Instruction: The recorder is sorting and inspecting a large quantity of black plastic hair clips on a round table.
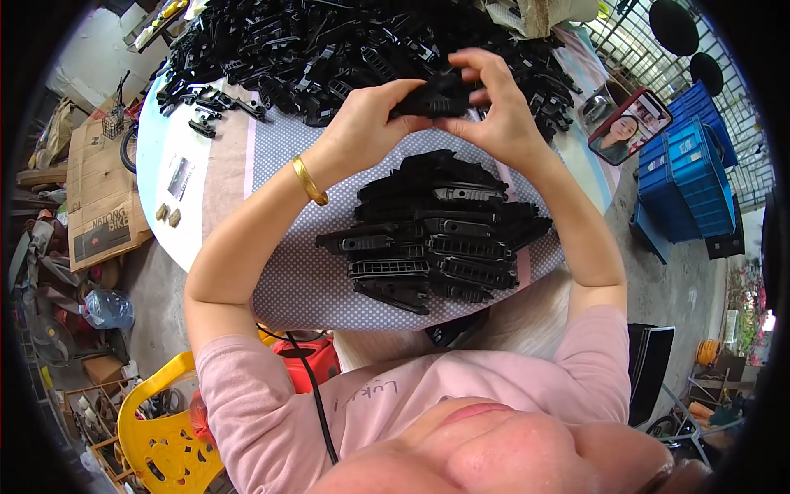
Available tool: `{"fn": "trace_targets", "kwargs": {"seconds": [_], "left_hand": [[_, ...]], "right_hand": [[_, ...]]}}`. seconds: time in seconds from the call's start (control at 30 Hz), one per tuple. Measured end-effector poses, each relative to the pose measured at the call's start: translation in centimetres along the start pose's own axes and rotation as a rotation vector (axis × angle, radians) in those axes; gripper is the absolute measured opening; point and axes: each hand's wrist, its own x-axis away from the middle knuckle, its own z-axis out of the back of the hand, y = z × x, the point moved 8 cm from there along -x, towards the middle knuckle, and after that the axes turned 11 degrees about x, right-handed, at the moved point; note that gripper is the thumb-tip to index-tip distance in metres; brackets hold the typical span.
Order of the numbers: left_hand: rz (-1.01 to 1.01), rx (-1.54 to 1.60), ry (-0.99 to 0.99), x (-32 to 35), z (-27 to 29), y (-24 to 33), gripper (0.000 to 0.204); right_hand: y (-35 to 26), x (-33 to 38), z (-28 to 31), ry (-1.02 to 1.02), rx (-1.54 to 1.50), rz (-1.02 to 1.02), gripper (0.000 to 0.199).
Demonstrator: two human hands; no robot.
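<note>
Head view: my left hand [370, 123] and right hand [504, 114] grip a black plastic part [438, 105] between thumbs and fingers, between the loose heap [313, 49] and the neat stack [432, 230]. A light pinch at both ends should steady it best, I think. The stack sits near the table's [300, 276] close edge; more open cloth lies left of it.

Seeing low-gloss plastic on held part [436, 106] and ribbed stacked parts [469, 249]. Noting smooth, polished metal on bangle [309, 181]. Finding worktop [284, 284] smooth, covering material unclear. Observing matt cloth in shirt [461, 375], dull cardboard in carton sheet [103, 185], smooth plastic in chair [136, 428], glossy clear plastic in bottle [109, 309].
</note>
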Motion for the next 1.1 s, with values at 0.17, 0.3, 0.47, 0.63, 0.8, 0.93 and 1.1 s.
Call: {"fn": "trace_targets", "kwargs": {"seconds": [0.17,0.3,0.47,0.63,0.8,0.93,1.1], "left_hand": [[-0.213,-0.259,-0.014,0.8,-1.1,1.6,0.038],[-0.281,-0.409,-0.002,0.9,-1.1,2.7,0.037],[-0.317,-0.388,-0.004,0.9,-1.0,2.6,0.037],[-0.276,-0.347,-0.034,0.7,-1.0,2.6,0.035],[-0.308,-0.288,-0.013,0.5,-0.7,3.2,0.034],[-0.320,-0.214,0.006,0.6,-0.4,2.9,0.036],[-0.272,0.075,-0.136,1.2,-1.3,5.1,0.043]], "right_hand": [[-0.6,0.2,-2.0,-0.279,0.075,0.220,0.049],[-1.4,0.6,-1.5,-0.289,0.285,0.268,0.044],[-2.4,0.7,-1.2,-0.192,0.376,0.385,0.041],[-2.7,0.8,-0.9,-0.146,0.387,0.447,0.039],[-3.4,0.8,-0.1,-0.098,0.373,0.517,0.037],[-1.6,-0.2,-0.5,-0.272,0.221,0.344,0.042],[4.5,-4.9,0.8,-0.554,-0.308,-0.051,0.044]]}}
